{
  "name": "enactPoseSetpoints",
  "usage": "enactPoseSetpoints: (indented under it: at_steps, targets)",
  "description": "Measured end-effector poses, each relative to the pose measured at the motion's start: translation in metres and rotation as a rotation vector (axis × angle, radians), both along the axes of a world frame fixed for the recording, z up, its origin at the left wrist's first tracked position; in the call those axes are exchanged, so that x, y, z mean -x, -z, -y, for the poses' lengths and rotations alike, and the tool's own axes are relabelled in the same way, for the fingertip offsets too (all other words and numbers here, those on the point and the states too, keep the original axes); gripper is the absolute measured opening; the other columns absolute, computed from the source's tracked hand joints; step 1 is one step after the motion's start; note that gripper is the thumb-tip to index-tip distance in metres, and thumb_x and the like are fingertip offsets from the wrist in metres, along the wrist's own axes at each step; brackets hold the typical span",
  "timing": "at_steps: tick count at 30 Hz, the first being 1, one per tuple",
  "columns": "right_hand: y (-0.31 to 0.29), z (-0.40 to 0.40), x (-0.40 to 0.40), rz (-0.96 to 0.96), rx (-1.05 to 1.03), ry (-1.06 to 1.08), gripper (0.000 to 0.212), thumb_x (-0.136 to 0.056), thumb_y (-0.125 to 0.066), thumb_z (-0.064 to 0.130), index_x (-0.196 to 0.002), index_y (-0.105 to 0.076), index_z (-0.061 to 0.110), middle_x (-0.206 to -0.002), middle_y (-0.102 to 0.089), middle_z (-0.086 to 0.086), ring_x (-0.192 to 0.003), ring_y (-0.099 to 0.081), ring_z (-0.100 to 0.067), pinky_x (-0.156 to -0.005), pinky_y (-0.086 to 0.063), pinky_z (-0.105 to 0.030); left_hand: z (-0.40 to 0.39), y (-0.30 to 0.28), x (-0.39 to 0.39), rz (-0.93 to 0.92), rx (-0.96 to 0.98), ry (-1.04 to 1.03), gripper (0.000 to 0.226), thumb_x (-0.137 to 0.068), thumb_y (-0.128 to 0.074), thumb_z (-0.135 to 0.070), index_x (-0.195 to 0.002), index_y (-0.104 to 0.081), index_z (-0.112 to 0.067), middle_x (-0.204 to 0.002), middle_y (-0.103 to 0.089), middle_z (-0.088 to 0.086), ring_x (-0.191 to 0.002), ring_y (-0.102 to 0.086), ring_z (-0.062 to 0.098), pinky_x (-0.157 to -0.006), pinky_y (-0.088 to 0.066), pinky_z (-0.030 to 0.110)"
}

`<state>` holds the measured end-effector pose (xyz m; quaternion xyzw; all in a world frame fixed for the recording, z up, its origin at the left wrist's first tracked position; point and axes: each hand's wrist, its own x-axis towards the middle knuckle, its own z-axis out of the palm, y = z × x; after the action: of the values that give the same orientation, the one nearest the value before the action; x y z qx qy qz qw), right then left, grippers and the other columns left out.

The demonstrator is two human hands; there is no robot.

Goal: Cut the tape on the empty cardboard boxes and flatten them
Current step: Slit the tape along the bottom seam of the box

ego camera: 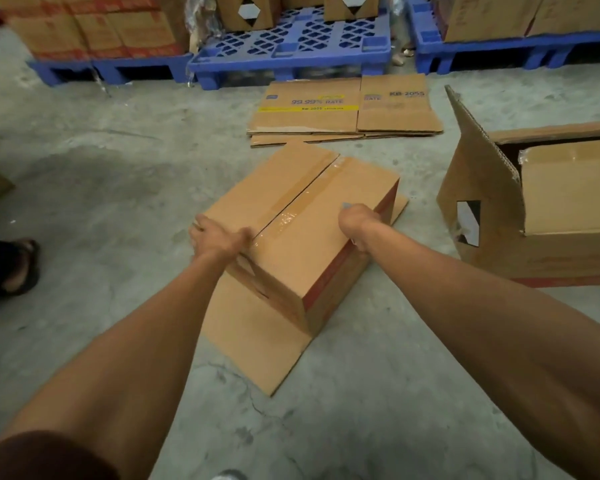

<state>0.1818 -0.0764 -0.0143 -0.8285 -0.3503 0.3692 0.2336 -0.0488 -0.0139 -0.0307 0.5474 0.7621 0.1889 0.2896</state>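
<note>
Centrally in the head view, a box [302, 230] sits upside down on the concrete floor [84, 174], its lower flaps splayed out flat around it. Clear tape [302, 202] runs along the top seam, which already gapes toward the far end. The left hand [219, 235] presses on the box's near left top, fingers laid over the tape's end. The right hand [357, 220] is curled into a fist around a small grey cutter [346, 205] on the box's right top. Flattened boxes [343, 109] lie above centre. An open box [534, 202] stands at right. Blue pallets [291, 53] line the top.
</note>
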Motion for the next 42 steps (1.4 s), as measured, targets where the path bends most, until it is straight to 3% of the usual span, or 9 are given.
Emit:
enactPoseSetpoints:
  at_steps: [2,8,14,19,24,28,33,38,42]
  targets:
    - [0.0,0.0,-0.001,-0.047,0.026,0.031,0.048,-0.104,-0.029,0.022,-0.151,-0.037,0.023,-0.151,-0.04,-0.013,-0.116,-0.054,-0.036,-0.072,-0.057,-0.041,-0.023,0.003,0.005,-0.1,-0.012,0.053,0.105,-0.077,-0.07,-0.059,-0.153,-0.016,-0.01,-0.158,-0.02,0.016,-0.145,-0.022,0.035,-0.116,-0.025,0.052]
    - [0.011,-0.009,-0.008,-0.4,-0.035,0.25,0.045,-0.104,-0.036,0.017,-0.149,-0.04,0.02,-0.156,-0.029,-0.01,-0.13,-0.044,-0.043,-0.079,-0.055,-0.057,-0.047,0.015,-0.002,-0.349,-0.068,0.183,0.087,-0.079,-0.053,-0.075,-0.143,-0.039,-0.018,-0.149,-0.038,0.014,-0.139,-0.032,0.034,-0.111,-0.024,0.053]
    - [0.021,-0.021,-0.004,-0.05,-0.163,0.119,0.049,-0.102,-0.036,0.039,-0.134,-0.056,0.006,-0.138,-0.055,-0.015,-0.124,-0.053,-0.035,-0.102,-0.046,-0.04,-0.026,0.001,0.029,-0.488,0.073,0.183,0.12,-0.058,-0.045,-0.096,-0.144,-0.031,-0.014,-0.139,-0.048,0.02,-0.124,-0.051,0.041,-0.099,-0.044,0.052]
    - [0.012,-0.032,0.023,0.039,-0.247,-0.161,0.029,-0.1,-0.038,0.038,-0.098,-0.059,0.017,-0.117,-0.061,-0.01,-0.106,-0.059,-0.03,-0.087,-0.047,-0.037,0.024,-0.023,0.05,-0.199,0.631,0.065,0.106,-0.064,-0.055,-0.088,-0.126,-0.045,-0.002,-0.112,-0.059,0.023,-0.073,-0.072,0.035,-0.057,-0.062,0.041]
    - [0.007,-0.028,0.029,0.319,-0.185,-0.297,0.045,-0.102,-0.033,0.039,-0.136,-0.055,0.018,-0.16,-0.025,-0.004,-0.145,-0.026,-0.026,-0.118,-0.019,-0.045,0.059,-0.009,0.026,0.338,0.761,0.003,0.088,-0.078,-0.06,-0.072,-0.125,-0.051,0.002,-0.086,-0.069,0.02,-0.059,-0.07,0.026,-0.056,-0.061,0.032]
    - [0.017,-0.004,0.003,0.422,-0.115,-0.117,0.043,-0.101,-0.035,0.037,-0.137,-0.052,0.02,-0.161,-0.019,-0.009,-0.148,-0.012,-0.035,-0.119,-0.009,-0.054,0.08,-0.018,-0.034,0.045,0.833,0.288,0.104,-0.087,-0.015,-0.081,-0.096,-0.067,0.009,-0.069,-0.071,0.02,-0.058,-0.072,0.029,-0.053,-0.056,0.028]
    - [0.021,0.014,-0.042,0.28,-0.162,0.081,0.042,-0.103,-0.033,0.033,-0.133,-0.053,0.012,-0.149,-0.034,-0.02,-0.131,-0.04,-0.042,-0.11,-0.031,-0.044,0.067,-0.046,-0.087,-0.631,0.177,0.618,0.03,-0.095,-0.041,-0.03,-0.092,-0.061,-0.008,-0.089,-0.074,0.01,-0.081,-0.073,0.027,-0.086,-0.054,0.035]
    - [0.019,0.014,-0.051,0.172,-0.211,0.035,0.042,-0.104,-0.034,0.03,-0.127,-0.059,0.004,-0.132,-0.057,-0.022,-0.123,-0.05,-0.038,-0.098,-0.042,-0.038,0.047,-0.019,-0.102,-0.389,-0.126,0.897,0.042,-0.093,-0.054,-0.038,-0.131,-0.053,-0.022,-0.137,-0.049,0.004,-0.123,-0.049,0.028,-0.1,-0.044,0.043]
    - [0.021,0.009,-0.041,0.203,-0.23,-0.015,0.039,-0.103,-0.037,0.031,-0.12,-0.063,0.008,-0.129,-0.059,-0.018,-0.122,-0.051,-0.036,-0.095,-0.042,-0.036,0.051,0.016,-0.089,-0.343,-0.316,0.854,0.045,-0.092,-0.051,-0.044,-0.133,-0.051,-0.025,-0.137,-0.049,-0.001,-0.126,-0.046,0.023,-0.105,-0.038,0.043]
